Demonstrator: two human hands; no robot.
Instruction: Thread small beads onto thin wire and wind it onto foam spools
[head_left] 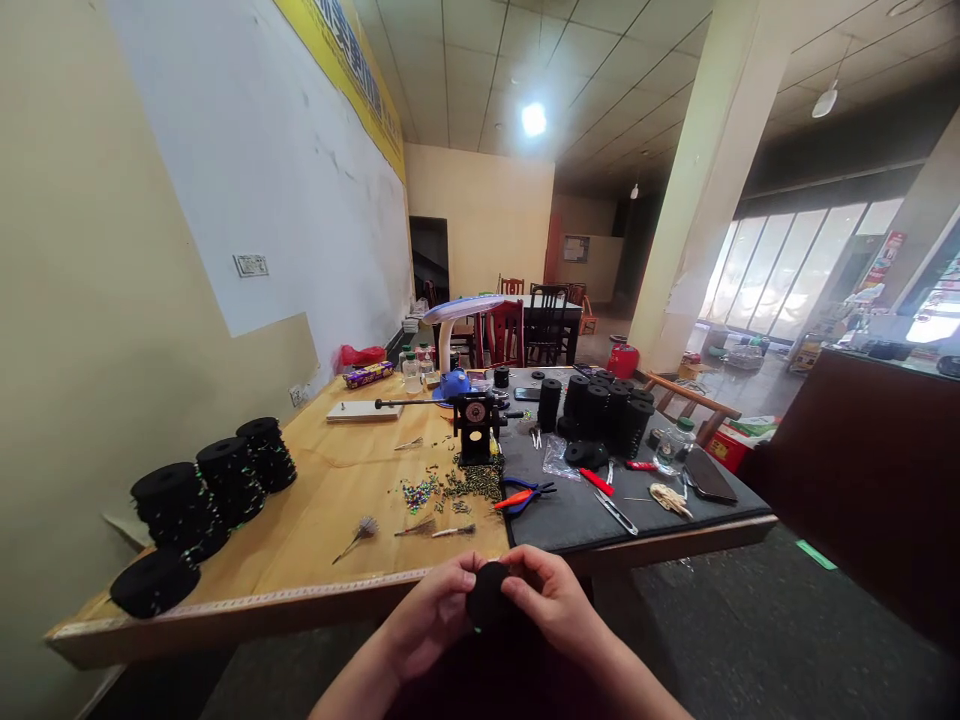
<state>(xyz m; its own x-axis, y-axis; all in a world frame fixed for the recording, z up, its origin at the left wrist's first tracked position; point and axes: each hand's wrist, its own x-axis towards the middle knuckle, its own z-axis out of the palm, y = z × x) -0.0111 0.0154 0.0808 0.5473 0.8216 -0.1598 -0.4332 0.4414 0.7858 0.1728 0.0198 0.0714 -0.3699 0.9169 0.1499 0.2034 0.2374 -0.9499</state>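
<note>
My left grip [436, 605] and my right grip [551, 597] were closed on one black round piece [487, 600], thumbs and fingertips pinching it from either side. I held it just off the near edge of the bench [300, 510], on my side, close to the middle of that edge. Its face was flat, matte and deep black, and the outline I could see was curved like a disc. A tiny green speck showed at its lower rim. Below that, the black ran into the dark area behind it, so I could not tell how thick the piece was. My fingers covered both its sides.

Similar black spools [229, 480] stood along the left edge of the bench, dotted with small shiny bits, and a low black roll [154, 580] sat at the near left corner. More black rolls [596, 405] crowded upright towards the far right corner, on a dark mat [559, 525]. Straight ahead of my hands, back from the near edge, lay blue-and-orange pliers [521, 497] and a scatter of small coloured beads [420, 492]. Behind the beads, nearer the far edge, stood a black winding device [476, 435] with a round dial on its front.
</note>
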